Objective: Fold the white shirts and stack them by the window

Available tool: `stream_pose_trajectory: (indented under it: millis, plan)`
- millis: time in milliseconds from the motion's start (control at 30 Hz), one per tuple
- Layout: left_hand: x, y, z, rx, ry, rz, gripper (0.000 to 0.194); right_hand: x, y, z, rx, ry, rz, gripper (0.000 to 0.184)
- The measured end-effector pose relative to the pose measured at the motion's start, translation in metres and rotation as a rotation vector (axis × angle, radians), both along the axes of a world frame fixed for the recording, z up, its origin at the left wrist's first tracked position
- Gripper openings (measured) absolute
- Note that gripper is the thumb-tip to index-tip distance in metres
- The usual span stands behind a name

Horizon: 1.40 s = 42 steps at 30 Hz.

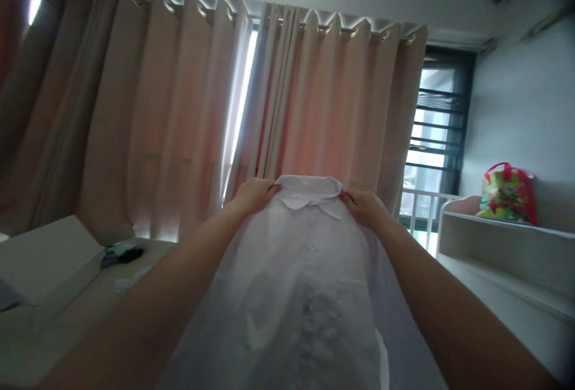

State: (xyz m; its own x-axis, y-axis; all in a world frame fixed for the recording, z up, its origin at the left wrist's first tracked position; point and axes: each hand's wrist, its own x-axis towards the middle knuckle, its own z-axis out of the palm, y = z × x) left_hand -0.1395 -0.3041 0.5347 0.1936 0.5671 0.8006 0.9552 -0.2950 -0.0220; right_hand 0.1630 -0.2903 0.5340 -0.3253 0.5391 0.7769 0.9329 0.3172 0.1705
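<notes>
Shirt (309,270): white, held up by its collar (309,191) at centre, front facing the wearer, button line running down the middle; lower end beyond the bottom edge of view. Left hand (257,194): at the collar's left end, thumb and fingers pinching the cloth. Right hand (365,205): at the collar's right end, thumb and fingers likewise pinching cloth. Both arms extended, one along each side of the shirt. Body of shirt hangs with soft creases; collar folded down, its points lying over the front. Behind the shirt: beige curtains (179,120) on ring-topped folds, bright gap between two panels above and left of the collar. Left of the shirt, lower: white box (49,258) on a pale surface (85,324), small dark bundle (121,254) just beside it. Right of the shirt: barred window (435,126), white railing (422,210) below, and white shelf (507,252) bearing a colourful bag (507,195) with red handles. Bundle's contents: cannot tell.
</notes>
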Motion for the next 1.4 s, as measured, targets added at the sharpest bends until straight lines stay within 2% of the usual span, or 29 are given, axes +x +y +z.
stream_pose_trajectory:
  millis: [133, 233, 333, 433, 600, 767, 900, 1000, 1100, 1167, 1267, 1400]
  plan:
    - [-0.003, 0.035, -0.022, -0.073, -0.003, -0.143, 0.048, 0.004, 0.034, -0.027, -0.075, -0.006, -0.009, 0.046]
    - [-0.006, 0.07, -0.041, -0.167, -0.036, -0.208, 0.045, 0.006, 0.067, -0.049, -0.142, 0.017, -0.007, 0.046]
    - [-0.011, 0.111, -0.065, -0.278, -0.032, -0.254, 0.038, 0.007, 0.103, -0.074, -0.222, 0.021, -0.016, 0.045]
    - [-0.016, 0.155, -0.095, -0.385, 0.021, -0.259, 0.03, 0.003, 0.141, -0.101, -0.289, 0.005, -0.054, 0.045]
    - [-0.028, 0.222, -0.156, -0.523, 0.054, -0.107, 0.025, -0.01, 0.208, -0.154, -0.418, -0.018, -0.073, 0.042]
    - [-0.036, 0.282, -0.223, -0.595, -0.041, 0.048, 0.024, -0.024, 0.279, -0.221, -0.556, -0.049, -0.096, 0.038]
    - [-0.026, 0.33, -0.287, -0.696, -0.182, 0.149, 0.027, -0.03, 0.327, -0.282, -0.627, -0.061, -0.153, 0.04]
    - [-0.013, 0.361, -0.342, -0.808, -0.296, 0.193, 0.029, -0.033, 0.355, -0.328, -0.603, -0.071, -0.207, 0.038]
    - [-0.002, 0.38, -0.392, -0.873, -0.365, 0.225, 0.027, -0.034, 0.376, -0.374, -0.644, -0.023, -0.257, 0.035]
    - [0.001, 0.389, -0.418, -0.891, -0.38, 0.249, 0.025, -0.035, 0.386, -0.402, -0.78, 0.108, -0.238, 0.034]
    - [0.0, 0.399, -0.447, -0.896, -0.377, 0.288, 0.023, -0.039, 0.397, -0.439, -0.984, 0.337, -0.194, 0.033]
    - [-0.006, 0.41, -0.478, -0.909, -0.363, 0.328, 0.021, -0.046, 0.41, -0.477, -1.081, 0.457, -0.18, 0.034]
